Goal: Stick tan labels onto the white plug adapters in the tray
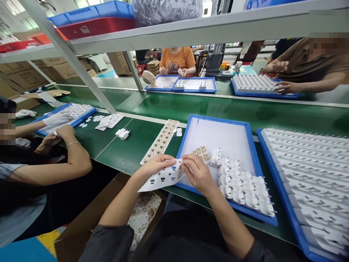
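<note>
My left hand [156, 166] grips a white label sheet [156, 181] with several small dark cut-outs, thumb on top. My right hand [199, 174] pinches the sheet's right end, where a tan patterned part shows; whether a loose label sits between the fingertips is hidden. Both hands are over the near left corner of a blue-rimmed tray [252, 147]. Inside it, white plug adapters [242, 185] stand in rows at the near right. A tan label piece [202, 153] lies behind my right hand. A longer tan label strip [163, 140] rests on the green bench to the left.
Another blue tray [278, 189] full of white adapters stands at the right. Two adapters [122, 133] and white flat pieces [110, 120] lie leftward. A co-worker's gloved hand [58, 117] is at a left tray. A shelf [174, 31] spans overhead; other people sit opposite.
</note>
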### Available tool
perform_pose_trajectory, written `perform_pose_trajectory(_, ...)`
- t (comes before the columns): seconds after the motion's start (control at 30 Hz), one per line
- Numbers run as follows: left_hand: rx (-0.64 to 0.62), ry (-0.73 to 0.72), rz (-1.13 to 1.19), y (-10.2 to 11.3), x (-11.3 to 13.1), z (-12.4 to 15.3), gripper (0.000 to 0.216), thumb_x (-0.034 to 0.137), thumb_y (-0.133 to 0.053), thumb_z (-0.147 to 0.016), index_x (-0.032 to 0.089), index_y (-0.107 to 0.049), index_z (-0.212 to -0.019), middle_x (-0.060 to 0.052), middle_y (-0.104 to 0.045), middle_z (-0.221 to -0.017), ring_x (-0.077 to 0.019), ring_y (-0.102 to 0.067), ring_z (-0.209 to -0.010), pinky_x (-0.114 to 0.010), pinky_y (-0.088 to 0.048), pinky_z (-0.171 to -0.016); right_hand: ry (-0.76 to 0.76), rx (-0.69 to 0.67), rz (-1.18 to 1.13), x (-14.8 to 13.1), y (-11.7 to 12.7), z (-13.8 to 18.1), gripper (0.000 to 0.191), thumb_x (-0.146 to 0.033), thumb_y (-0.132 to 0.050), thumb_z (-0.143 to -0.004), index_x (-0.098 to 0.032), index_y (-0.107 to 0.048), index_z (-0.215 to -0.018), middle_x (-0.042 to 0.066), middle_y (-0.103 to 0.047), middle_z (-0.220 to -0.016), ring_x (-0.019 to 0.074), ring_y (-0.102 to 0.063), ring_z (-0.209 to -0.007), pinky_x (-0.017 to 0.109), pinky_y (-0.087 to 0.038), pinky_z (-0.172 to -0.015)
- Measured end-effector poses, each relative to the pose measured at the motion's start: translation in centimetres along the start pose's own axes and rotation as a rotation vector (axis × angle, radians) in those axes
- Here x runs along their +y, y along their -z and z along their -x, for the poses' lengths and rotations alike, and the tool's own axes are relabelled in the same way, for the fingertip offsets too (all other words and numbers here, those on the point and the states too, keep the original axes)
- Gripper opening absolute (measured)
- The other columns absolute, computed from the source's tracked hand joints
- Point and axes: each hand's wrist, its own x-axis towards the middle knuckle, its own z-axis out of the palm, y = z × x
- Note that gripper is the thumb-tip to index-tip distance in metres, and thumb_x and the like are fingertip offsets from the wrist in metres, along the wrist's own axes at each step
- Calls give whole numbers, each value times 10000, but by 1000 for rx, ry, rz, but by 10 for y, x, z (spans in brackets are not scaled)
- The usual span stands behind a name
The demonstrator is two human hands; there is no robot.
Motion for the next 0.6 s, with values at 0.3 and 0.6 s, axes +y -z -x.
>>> perform_pose_trajectory(0.3, 323, 17, -504, 32, -24, -41, 606, 737, -560, -850, 188, -783, -975, -85, -782, -945, -258, -698, -867, -307, -514, -712, -235, 29, -322, -19, 25, 24, 119, -130, -540, -1026, -231, -598, -1050, 62, -724, -941, 181, -712, -845, 302, -607, -716)
perform_pose_trajectory(0.6, 502, 57, -977, 30, -23, -47, 409, 457, -631, -895, 207, -730, -1203, -154, -760, -1172, -384, -646, -1189, -462, -482, -1033, -441, -33, -453, -33, 47, 67, 106, -158, -644, -988, -213, -704, -1056, 40, -749, -865, 142, -682, -723, 251, -574, -658)
